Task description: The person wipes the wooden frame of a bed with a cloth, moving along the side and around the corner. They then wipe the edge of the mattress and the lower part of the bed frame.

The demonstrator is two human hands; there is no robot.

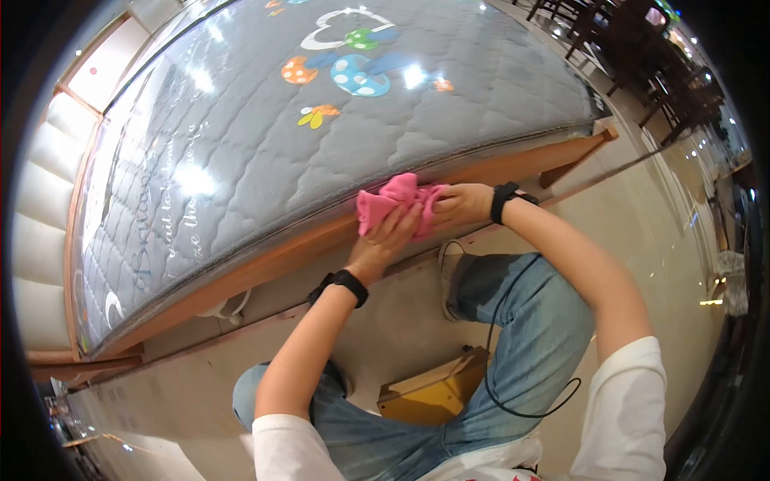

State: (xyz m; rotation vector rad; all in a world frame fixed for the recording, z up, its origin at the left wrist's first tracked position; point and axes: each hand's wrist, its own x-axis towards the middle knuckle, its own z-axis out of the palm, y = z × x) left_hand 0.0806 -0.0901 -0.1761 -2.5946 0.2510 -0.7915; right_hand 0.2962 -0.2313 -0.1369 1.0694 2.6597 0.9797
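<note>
A crumpled pink cloth (pixel 399 202) lies against the wooden side rail (pixel 281 254) of a bed, at the edge of the grey quilted mattress (pixel 265 144). Fingers of my left hand (pixel 385 240) press and grip its lower part. From the right, my right hand (pixel 465 204) holds the cloth's right end, its fingers curled in. The two hands are close together, and each wrist wears a black band. Clear plastic covers the mattress, which has printed balloons and lettering.
A yellow and brown box (pixel 433 390) rests on the tiled floor (pixel 385 317) between my bent legs. A black cable hangs over my right leg. The padded headboard (pixel 48 232) is at the left; dark chairs (pixel 682 92) stand at the upper right.
</note>
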